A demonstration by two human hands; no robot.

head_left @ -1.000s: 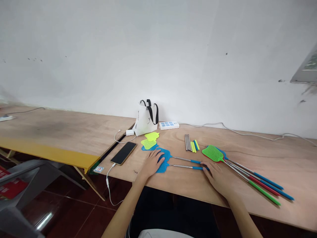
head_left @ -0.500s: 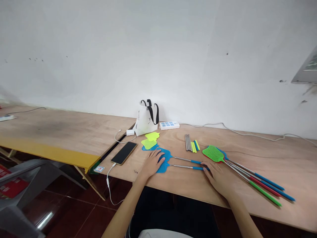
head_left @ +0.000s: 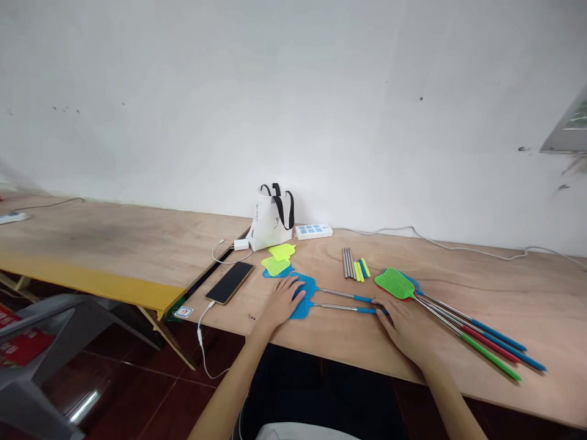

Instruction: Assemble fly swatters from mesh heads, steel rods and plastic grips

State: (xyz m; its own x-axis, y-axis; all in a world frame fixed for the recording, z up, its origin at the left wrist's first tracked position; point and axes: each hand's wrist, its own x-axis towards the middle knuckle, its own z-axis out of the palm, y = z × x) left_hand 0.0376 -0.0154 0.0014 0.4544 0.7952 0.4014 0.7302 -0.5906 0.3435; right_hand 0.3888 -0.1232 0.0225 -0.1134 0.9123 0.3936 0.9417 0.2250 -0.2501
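My left hand (head_left: 280, 302) lies flat, fingers spread, on the mesh heads of two blue fly swatters (head_left: 304, 297) on the wooden table (head_left: 321, 342). My right hand (head_left: 403, 324) rests open on the table, its fingertips touching the blue handle ends (head_left: 367, 304) of those swatters. Their thin metal shafts run between my two hands.
Loose yellow-green and blue swatter heads (head_left: 277, 261) lie behind my left hand. Metal rods and coloured grips (head_left: 354, 266) sit further back. Several finished swatters (head_left: 458, 321) fan out at right. A phone (head_left: 229, 282) on a cable, a white bag (head_left: 271, 218) and a power strip (head_left: 313, 231) stand nearby.
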